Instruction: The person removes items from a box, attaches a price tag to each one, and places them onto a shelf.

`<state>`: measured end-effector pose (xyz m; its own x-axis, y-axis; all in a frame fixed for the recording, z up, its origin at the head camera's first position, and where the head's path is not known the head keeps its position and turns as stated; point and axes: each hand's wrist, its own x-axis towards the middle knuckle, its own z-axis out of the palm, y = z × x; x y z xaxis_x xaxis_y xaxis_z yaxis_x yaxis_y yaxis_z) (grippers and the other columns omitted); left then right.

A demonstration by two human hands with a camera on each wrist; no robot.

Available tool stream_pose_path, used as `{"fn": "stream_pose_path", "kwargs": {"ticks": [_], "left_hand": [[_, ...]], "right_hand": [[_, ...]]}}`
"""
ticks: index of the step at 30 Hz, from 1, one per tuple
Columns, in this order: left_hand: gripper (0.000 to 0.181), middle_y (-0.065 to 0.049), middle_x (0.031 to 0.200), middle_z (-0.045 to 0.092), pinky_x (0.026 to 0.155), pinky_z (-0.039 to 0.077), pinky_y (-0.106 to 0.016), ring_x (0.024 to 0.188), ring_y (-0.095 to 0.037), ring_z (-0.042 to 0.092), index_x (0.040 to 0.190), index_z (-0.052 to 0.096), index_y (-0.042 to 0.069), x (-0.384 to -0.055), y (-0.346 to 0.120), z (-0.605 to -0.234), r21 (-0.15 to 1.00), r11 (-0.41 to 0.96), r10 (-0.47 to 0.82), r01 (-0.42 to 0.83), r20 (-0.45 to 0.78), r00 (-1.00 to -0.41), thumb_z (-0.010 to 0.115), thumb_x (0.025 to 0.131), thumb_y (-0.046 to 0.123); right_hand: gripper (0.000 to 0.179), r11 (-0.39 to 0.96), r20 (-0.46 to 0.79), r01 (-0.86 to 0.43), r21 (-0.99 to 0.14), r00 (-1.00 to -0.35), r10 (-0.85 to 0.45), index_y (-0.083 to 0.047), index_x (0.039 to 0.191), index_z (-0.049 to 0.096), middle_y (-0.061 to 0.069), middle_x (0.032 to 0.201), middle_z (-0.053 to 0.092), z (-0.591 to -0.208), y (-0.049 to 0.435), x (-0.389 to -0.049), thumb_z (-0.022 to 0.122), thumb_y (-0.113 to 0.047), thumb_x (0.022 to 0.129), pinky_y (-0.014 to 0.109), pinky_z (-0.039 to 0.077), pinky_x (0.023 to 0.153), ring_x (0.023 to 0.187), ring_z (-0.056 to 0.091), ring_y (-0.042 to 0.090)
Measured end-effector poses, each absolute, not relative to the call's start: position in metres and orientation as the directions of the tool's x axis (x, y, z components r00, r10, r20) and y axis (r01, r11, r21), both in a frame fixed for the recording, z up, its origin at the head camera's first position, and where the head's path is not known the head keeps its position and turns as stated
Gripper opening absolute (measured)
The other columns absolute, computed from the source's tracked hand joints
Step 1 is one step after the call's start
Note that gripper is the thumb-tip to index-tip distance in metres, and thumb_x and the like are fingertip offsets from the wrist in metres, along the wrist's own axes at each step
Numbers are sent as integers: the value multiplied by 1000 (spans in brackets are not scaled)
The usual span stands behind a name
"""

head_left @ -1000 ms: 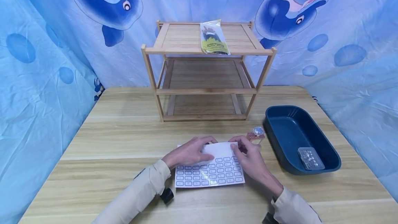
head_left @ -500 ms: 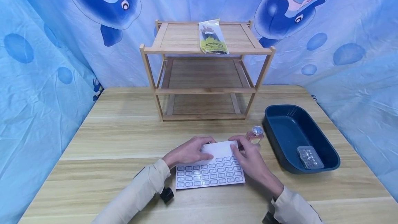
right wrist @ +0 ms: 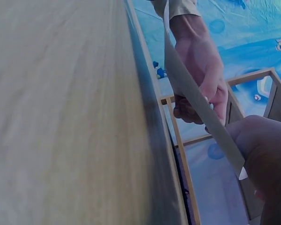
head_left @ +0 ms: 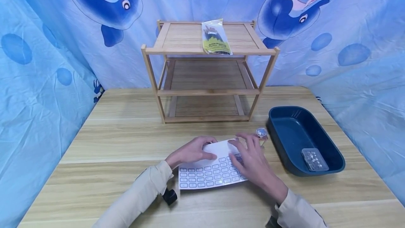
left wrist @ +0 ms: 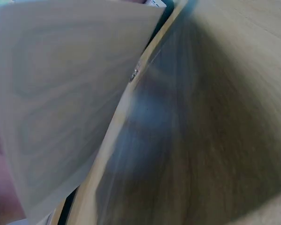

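A white sheet of labels, printed with rows of small rounded boxes, is held up over the table. My left hand pinches its upper left part, thumb on the printed face and fingers behind, as the right wrist view of the left hand also shows. Over the sheet's right part my right hand spreads its fingers, all on the printed side; whether the fingertips touch the paper is unclear. In the left wrist view the sheet's back fills the left, boxes showing through faintly.
Close behind the right hand stands a small bottle with a clear faceted cap. A dark blue basin to the right holds a clear plastic case. Further back is a wooden rack with a yellow packet on top.
The right hand has let go of the sheet's upper right corner and shifted onto its printed face, fingers spreading. The sheet's right side has risen and tilted; the left hand keeps its grip.
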<state>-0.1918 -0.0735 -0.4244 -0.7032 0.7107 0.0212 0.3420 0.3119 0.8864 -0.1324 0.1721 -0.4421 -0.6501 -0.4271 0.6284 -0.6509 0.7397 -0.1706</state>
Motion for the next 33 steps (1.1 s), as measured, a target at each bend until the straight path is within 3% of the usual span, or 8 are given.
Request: {"fn": "stream_pose_path", "kwargs": {"ticks": [2, 4, 8, 16, 24, 33], "left_hand": [[24, 1, 100, 69, 87, 50, -31, 92, -13, 62, 112, 68, 3, -192, -74, -424, 890, 310, 711, 335, 17, -703, 76, 89, 5], [24, 1, 100, 69, 88, 49, -31, 93, -13, 62, 112, 68, 3, -192, -74, -424, 892, 307, 713, 331, 14, -701, 76, 89, 6], [22, 1, 100, 69, 88, 48, -31, 94, -13, 61, 111, 68, 4, -193, -74, -424, 893, 303, 719, 332, 15, -695, 75, 90, 7], [16, 1, 97, 68, 82, 49, -29, 89, -13, 61, 107, 67, 5, -194, -73, -424, 894, 314, 712, 321, 3, -702, 73, 92, 8], [17, 1, 98, 68, 80, 50, -28, 87, -12, 62, 108, 67, 4, -195, -70, -426, 895, 310, 718, 321, 1, -696, 72, 92, 6], [19, -1, 96, 69, 76, 50, -27, 84, -13, 63, 109, 67, 2, -195, -69, -426, 915, 281, 718, 288, -1, -696, 72, 91, 5]], "right_hand": [[29, 726, 653, -684, -73, -583, -484, -6, 117, 69, 22, 128, 59, -442, 172, -134, 60, -29, 100, 56, 48, 87, 111, 52, 41], [35, 704, 666, -710, 8, -522, -534, -6, 112, 69, 19, 122, 61, -442, 172, -134, 49, -34, 106, 52, 48, 84, 105, 55, 38], [41, 653, 643, -755, 67, -468, -607, -8, 108, 70, 14, 116, 64, -441, 172, -133, 41, -37, 109, 46, 49, 81, 100, 56, 32], [39, 600, 547, -798, 54, -479, -687, -12, 113, 69, 9, 117, 61, -441, 172, -132, 47, -44, 106, 44, 49, 86, 104, 55, 28], [33, 572, 538, -820, 31, -469, -700, -9, 115, 69, 9, 115, 61, -443, 171, -133, 67, -36, 96, 42, 52, 86, 104, 56, 26], [37, 576, 544, -818, 0, -483, -686, -8, 117, 68, 9, 115, 60, -444, 169, -132, 58, -41, 102, 41, 51, 85, 104, 55, 26]]}}
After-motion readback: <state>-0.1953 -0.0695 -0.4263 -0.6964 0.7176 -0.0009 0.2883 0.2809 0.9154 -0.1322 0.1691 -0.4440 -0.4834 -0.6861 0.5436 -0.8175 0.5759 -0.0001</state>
